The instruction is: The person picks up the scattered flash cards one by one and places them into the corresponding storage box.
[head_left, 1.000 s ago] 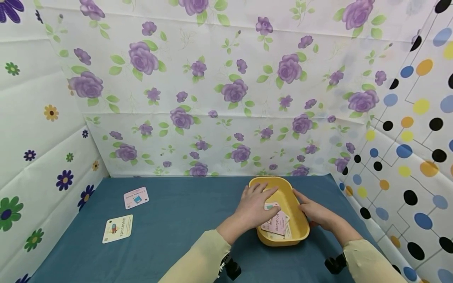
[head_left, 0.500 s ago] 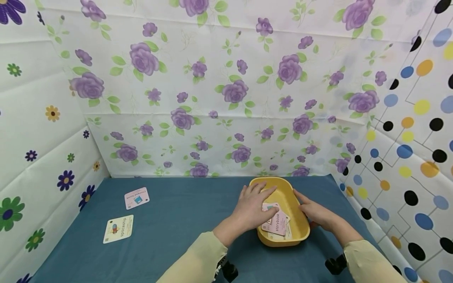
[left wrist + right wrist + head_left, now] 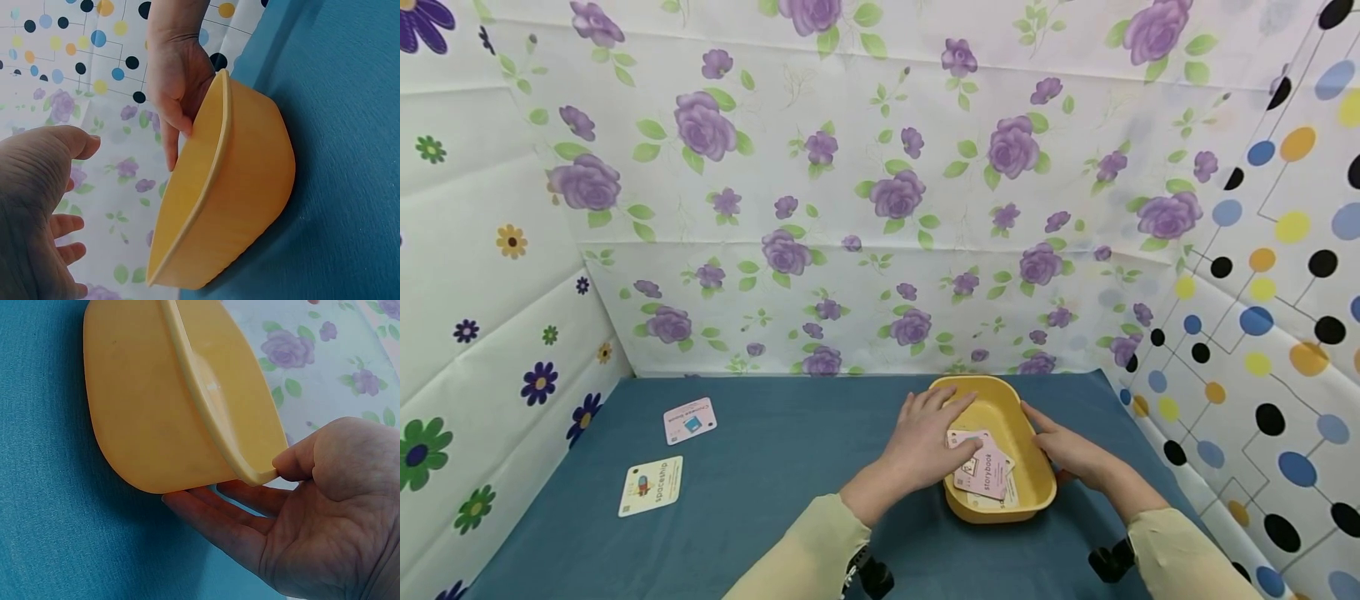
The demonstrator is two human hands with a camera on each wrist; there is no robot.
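A yellow plastic basin [image 3: 1033, 479] stands on the blue cloth, right of centre. My right hand [image 3: 1078, 454] grips its right side; in the right wrist view the thumb lies at the rim and the fingers are under the outer wall. My left hand [image 3: 925, 442] is over the basin's left side with fingers spread, and in the left wrist view it stands apart from the rim, holding nothing. Inside the basin lie overlapping cards: a pink "storybook" card [image 3: 991, 477] on top, with a cream card [image 3: 1011, 492] partly hidden beneath.
To the left on the blue cloth [image 3: 775, 500] lie a cream "spaceship" card [image 3: 658, 487] and, farther back, a pink card [image 3: 690, 420] with a blue picture. Patterned sheets form walls at the back, left and right.
My left hand has drifted slightly left over the basin, uncovering more of the cards in it. The right hand and the basin stay where they were.
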